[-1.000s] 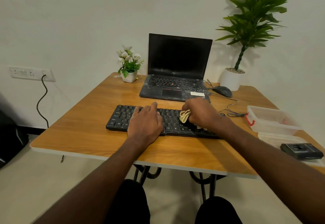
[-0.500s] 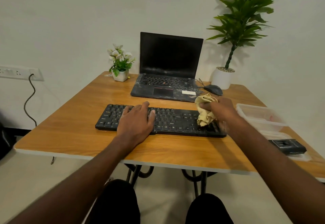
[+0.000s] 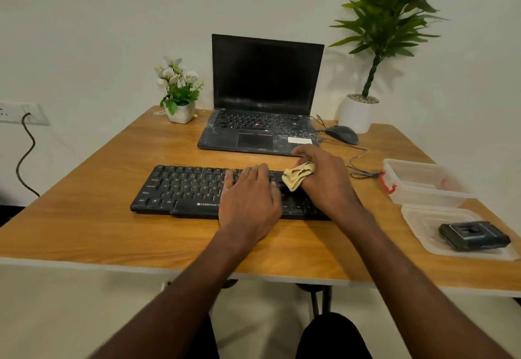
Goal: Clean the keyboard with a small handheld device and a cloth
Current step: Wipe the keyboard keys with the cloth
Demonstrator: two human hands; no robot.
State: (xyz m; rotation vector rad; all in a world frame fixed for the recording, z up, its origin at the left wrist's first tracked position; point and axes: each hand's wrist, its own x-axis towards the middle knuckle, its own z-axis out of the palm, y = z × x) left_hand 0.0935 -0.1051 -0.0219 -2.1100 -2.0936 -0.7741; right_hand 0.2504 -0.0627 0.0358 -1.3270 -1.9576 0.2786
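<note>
Wood table (image 3: 84, 231) sits by a white wall, w/ the black keyboard (image 3: 183, 189) lying flat near the front edge. Behind it is an open laptop (image 3: 262, 99), screen dark. A little flower pot (image 3: 180, 110) is at the back left & a tall plant (image 3: 372, 48) at the back right, w/ a mouse (image 3: 342, 134) just beside its white pot.

Left hand (image 3: 249, 206) lies flat on the middle of the keyboard, fingers straight & close together, pressing down to keep it from sliding. Right hand (image 3: 324, 178) is over the right part of the keys, fingers curled round a bunched-up yellow cloth (image 3: 297, 178). Cloth sticks out toward the left hand & looks like it touches the keys, tho I can't tell how hard it pushes.

Small black device (image 3: 473, 236) is not in use. It rests on a clear lid (image 3: 423, 217) at the right edge, well apart from both hands. A clear box (image 3: 417, 181) w/ a red clip sits just behind that lid.

So the step now looks like the wiping part, done on the right side. Left side keys are not covered by the cloth yet, I think.

Next move prob needs the cloth to rub along the rows, soft enough not to pop a key. Left hand may have to shift out of the way so the middle keys get wiped too.
</note>
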